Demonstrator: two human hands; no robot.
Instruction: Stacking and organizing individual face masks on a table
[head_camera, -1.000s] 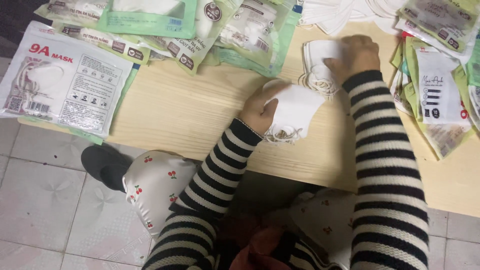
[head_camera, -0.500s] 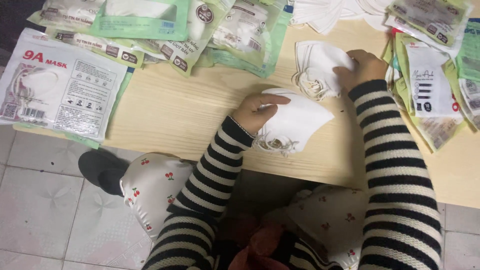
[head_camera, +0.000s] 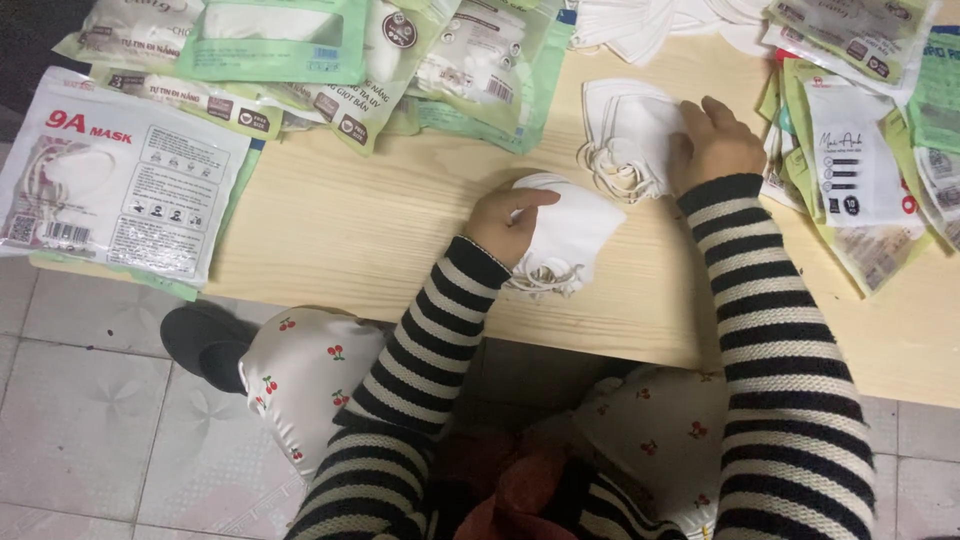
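My left hand grips a small stack of folded white face masks lying on the pale wooden table, their ear loops trailing toward the near edge. Farther back and to the right, my right hand rests on a second stack of white masks, fingers curled over its right side. Both arms wear black-and-white striped sleeves.
Sealed mask packets in green and white crowd the table's far left. One large white packet overhangs the left edge. More packets pile at the right. Loose white masks lie at the back. Tiled floor below.
My right hand has stayed on the far mask stack. My left hand has shifted the near stack slightly and keeps hold of it. The view has tilted a little.
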